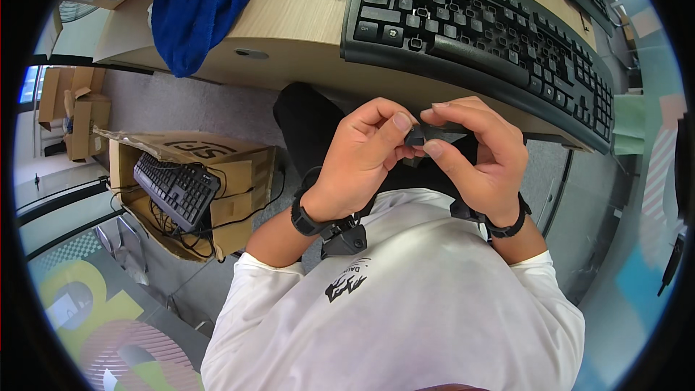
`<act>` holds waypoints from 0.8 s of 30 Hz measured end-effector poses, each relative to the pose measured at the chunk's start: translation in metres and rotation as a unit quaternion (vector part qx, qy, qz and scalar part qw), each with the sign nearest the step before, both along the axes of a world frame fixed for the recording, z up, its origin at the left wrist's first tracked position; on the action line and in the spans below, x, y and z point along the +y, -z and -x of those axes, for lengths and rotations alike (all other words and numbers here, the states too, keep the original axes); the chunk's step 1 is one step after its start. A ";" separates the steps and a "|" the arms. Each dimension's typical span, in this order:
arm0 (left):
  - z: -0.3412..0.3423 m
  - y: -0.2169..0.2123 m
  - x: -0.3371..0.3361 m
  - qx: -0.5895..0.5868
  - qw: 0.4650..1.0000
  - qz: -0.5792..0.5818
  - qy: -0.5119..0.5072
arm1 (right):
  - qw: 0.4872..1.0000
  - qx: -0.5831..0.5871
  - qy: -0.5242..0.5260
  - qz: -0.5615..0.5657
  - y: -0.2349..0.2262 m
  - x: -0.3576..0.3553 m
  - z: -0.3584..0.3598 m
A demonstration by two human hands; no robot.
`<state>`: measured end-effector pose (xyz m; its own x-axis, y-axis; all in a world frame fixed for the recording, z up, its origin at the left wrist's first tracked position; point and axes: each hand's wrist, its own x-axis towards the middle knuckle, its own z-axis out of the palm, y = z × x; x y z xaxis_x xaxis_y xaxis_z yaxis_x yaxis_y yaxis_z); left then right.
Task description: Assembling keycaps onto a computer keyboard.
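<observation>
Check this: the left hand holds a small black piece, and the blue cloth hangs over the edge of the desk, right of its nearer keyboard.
Wrong side: in the head view, the blue cloth hangs over the edge of the desk, left of its nearer keyboard. The left hand does hold a small black piece.

- The head view looks from the wearer's own head, steeply down over the white shirt (427,289), which fills the lower middle.
- It faces forward as well, toward the desk (297,0) across the upper part.
- The left hand (362,156) and right hand (481,148) sit near the centre, closer to the lens than the floor (195,98).
- The wide fisheye bends straight edges and ends in a dark, rounded border.
</observation>
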<state>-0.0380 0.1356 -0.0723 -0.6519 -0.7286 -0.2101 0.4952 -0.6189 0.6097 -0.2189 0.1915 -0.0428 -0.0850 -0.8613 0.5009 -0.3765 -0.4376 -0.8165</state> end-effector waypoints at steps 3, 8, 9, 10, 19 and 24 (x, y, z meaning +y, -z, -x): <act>-0.003 0.002 -0.003 -0.031 0.999 0.026 -0.002 | 0.999 0.040 -0.018 -0.014 -0.003 -0.002 0.000; -0.013 0.015 -0.012 0.018 0.994 0.091 0.051 | 0.996 0.082 -0.027 0.004 -0.015 -0.004 -0.001; -0.013 0.017 -0.013 0.040 0.992 0.099 0.063 | 0.993 0.110 -0.023 0.026 -0.017 -0.005 -0.001; -0.013 0.017 -0.014 0.043 0.992 0.100 0.064 | 0.993 0.113 -0.021 0.027 -0.018 -0.007 0.000; -0.050 -0.019 -0.077 -0.081 0.949 0.302 -0.035 | 0.944 0.318 0.057 0.074 -0.076 -0.029 0.031; -0.034 -0.029 -0.114 -0.341 0.626 0.665 -0.223 | 0.923 0.369 0.106 0.013 -0.089 -0.074 0.033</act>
